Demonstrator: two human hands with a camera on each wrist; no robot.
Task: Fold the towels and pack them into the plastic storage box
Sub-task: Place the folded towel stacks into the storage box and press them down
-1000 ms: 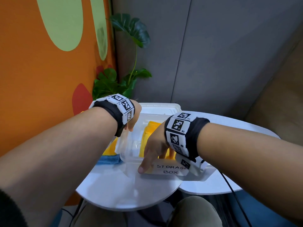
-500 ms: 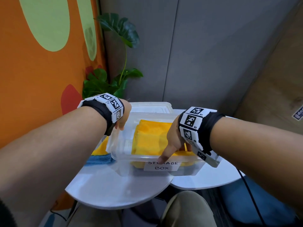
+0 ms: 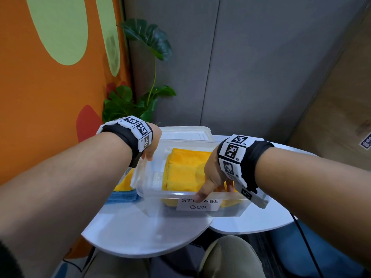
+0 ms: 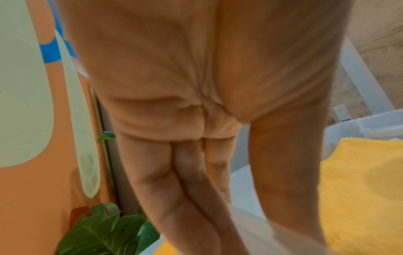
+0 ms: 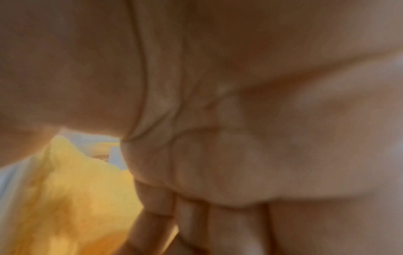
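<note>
From the head view, the storage box (image 3: 152, 189) now sits more squarely in the centre of the frame than it did a second ago, its handwritten label facing me, so I judge I have just drawn it round toward myself. My right hand (image 3: 212, 175) lies over the near rim, lower centre-right, thumb tip on the rim just above the label and the other fingers tucked inside against the folded yellow towel (image 3: 184, 171); a second ago that hand lay lower, over the label itself. My left hand (image 3: 151, 145) holds the box's far-left corner, thumb inside the wall. More towels, yellow on blue (image 3: 122, 192), wait on the white table (image 3: 144, 235) left of the box, and the lid (image 3: 186, 132) lies behind it. So one towel is packed and others are still out; I read the box as now placed for the next one.

Left wrist view: my left-hand fingers (image 4: 187, 181) run straight and pressed together down outside the clear wall, with the thumb apart on the inner side, so the wall is pinched between them. The yellow towel fills the right edge.

Right wrist view: blurred. My fingers (image 5: 218, 227) point down at the bottom of the frame, close together, the yellow towel at lower left; whether they grip the rim I cannot tell from here.
</note>
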